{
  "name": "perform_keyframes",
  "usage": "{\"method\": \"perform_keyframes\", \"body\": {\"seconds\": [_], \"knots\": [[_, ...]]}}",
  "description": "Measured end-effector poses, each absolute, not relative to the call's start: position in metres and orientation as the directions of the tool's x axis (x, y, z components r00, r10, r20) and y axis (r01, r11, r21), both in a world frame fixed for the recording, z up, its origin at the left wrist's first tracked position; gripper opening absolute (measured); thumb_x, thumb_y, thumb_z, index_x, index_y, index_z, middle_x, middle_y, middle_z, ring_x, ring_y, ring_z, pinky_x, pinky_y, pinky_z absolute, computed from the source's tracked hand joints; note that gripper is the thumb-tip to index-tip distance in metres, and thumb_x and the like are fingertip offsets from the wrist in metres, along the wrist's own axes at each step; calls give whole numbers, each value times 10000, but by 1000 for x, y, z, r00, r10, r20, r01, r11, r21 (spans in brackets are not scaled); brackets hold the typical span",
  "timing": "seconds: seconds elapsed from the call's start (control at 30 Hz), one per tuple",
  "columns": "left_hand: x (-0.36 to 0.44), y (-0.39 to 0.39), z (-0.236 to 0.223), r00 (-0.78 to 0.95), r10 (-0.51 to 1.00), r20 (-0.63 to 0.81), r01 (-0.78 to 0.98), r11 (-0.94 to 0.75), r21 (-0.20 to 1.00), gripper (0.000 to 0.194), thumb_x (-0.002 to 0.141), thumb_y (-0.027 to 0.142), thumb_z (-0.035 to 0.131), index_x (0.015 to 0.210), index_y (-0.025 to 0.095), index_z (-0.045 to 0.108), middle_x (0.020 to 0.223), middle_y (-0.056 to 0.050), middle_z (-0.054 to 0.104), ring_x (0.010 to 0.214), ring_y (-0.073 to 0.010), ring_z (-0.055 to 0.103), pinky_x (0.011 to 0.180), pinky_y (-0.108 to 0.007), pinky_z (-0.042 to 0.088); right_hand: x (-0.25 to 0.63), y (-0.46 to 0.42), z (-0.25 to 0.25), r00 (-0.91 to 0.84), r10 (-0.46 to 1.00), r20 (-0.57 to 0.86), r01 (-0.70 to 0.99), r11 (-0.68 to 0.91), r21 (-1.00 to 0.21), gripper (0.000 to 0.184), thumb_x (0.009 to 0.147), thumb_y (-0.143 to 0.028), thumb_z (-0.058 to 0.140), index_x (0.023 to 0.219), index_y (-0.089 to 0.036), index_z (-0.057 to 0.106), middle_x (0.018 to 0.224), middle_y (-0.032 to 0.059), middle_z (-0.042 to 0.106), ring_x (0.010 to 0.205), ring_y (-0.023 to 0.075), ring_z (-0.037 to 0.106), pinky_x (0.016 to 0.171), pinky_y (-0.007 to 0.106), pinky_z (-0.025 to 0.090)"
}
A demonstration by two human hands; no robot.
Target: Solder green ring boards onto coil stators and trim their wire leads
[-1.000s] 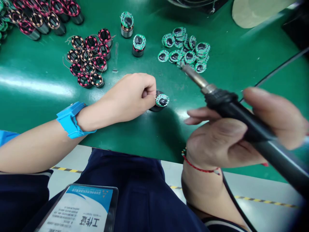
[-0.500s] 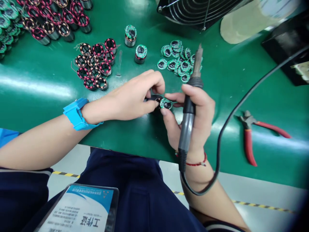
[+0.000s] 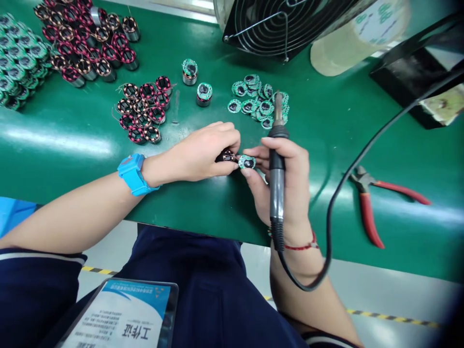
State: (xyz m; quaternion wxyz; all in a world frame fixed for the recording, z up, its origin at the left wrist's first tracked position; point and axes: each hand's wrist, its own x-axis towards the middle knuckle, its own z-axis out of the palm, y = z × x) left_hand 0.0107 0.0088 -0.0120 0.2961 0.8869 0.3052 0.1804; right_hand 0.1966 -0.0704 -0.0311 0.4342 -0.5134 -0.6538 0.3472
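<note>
Left hand (image 3: 206, 153) curls around dark copper-wound cylinder (image 3: 225, 155); right hand (image 3: 295, 179) pinches green disc circuit board (image 3: 247, 162), also gripping black soldering iron (image 3: 277, 186). Board's likely light, stiff: edges only.

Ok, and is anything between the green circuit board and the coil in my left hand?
No tool or other part visibly stands between the circuit board, pinched in your right hand, and the coil in your left hand. The soldering iron is off to the right.

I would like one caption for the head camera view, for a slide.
Left hand holds a wound coil; right hand holds a green circuit board and a soldering iron.
</note>
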Motion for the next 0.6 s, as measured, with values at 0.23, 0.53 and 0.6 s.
{"method": "perform_keyframes", "body": {"seconds": [0.23, 0.53, 0.6], "knots": [[7, 10, -6, 720, 688, 92, 482, -591, 647, 60, 817, 167, 587, 825, 166, 527, 769, -11, 541, 696, -143, 483, 660, -276, 377, 194, -71, -27, -76, 966, 248, 358, 258, -897, 503, 848, -225, 676, 1290, -330, 459, 1150, 33, 610, 1053, 200, 655, 973, 465, 559], [3, 11, 0, 655, 756, 22, 326, -308, 894, 156, 843, 301, 668, 935, 176, 681, 834, -19, 625, 743, -123, 543, 671, -251, 429, 195, -71, -27, -25, 927, 375, 371, 356, -857, 509, 840, -222, 678, 1295, -311, 466, 1147, 44, 627, 1048, 213, 667, 912, 440, 582], [6, 8, 1, 640, 760, -109, 244, -67, 967, 187, 859, 270, 640, 1008, 170, 694, 812, -14, 652, 687, -100, 556, 635, -234, 455, 195, -71, -24, -30, 898, 439, 428, 409, -806, 503, 839, -223, 676, 1292, -322, 482, 1131, 38, 648, 1045, 220, 663, 921, 455, 567]]}}
